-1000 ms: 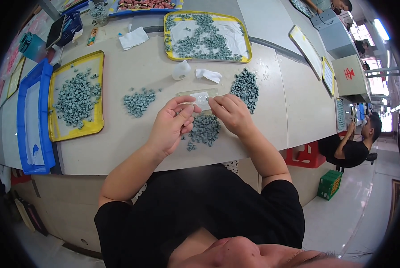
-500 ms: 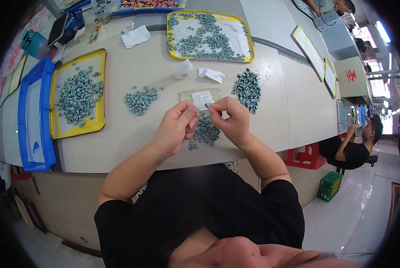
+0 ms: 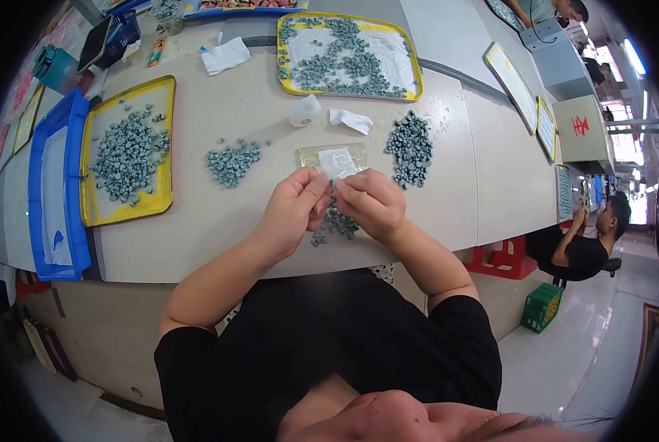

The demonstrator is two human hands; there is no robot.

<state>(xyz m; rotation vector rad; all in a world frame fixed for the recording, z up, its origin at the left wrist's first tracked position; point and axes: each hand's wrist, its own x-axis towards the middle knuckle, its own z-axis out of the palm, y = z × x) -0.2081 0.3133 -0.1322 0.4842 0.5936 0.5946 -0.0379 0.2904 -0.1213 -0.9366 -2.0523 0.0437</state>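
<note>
Over the front middle of the table, my left hand (image 3: 294,212) and my right hand (image 3: 376,205) meet at the fingertips, both closed in a pinch. A small grey-green piece (image 3: 332,183) shows between them, in my right thumb and forefinger. What my left fingers pinch is hidden. Beneath the hands lies a loose pile of the same small pieces (image 3: 337,224), partly covered. Just beyond the fingertips is a clear, yellowish flat block (image 3: 311,157) with a white square (image 3: 335,160) on it.
More grey-green pieces form a left pile (image 3: 231,163) and a darker right pile (image 3: 409,147). Yellow-rimmed trays hold others, at left (image 3: 169,158) and at the back (image 3: 420,81). A blue tray (image 3: 83,184) stands far left. A white roll (image 3: 304,110) and folded tissue (image 3: 351,121) lie behind the block.
My right hand has come slightly down and left, bringing the small piece against my left fingertips. Its other fingers have curled in. My left hand has barely moved.
</note>
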